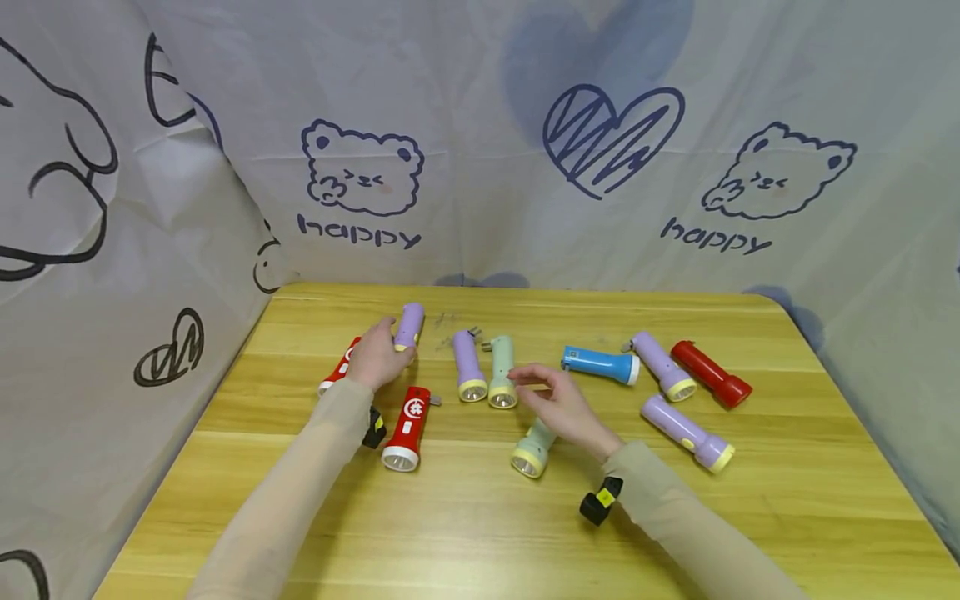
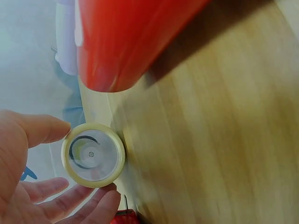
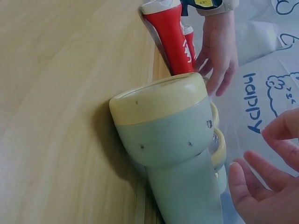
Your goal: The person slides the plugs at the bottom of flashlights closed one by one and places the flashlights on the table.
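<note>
Nr front: green torch (image 1: 532, 454), R hand (image 1: 561, 408) just past it, fingers apart; red torch (image 1: 408, 429) left of it. Back-left of green torch, L hand (image 1: 375, 360) pinches purple torch (image 1: 410, 323) by rim; weak pinch cd let it roll.

Ok so I counted ten in total: there were four purple flashlights (image 1: 686, 432), three red flashlights (image 1: 410, 427), two pale green flashlights (image 1: 502, 371) and just one blue flashlight (image 1: 598, 365) on one bench (image 1: 450, 533), plus two hands (image 1: 564, 408) lol.
</note>
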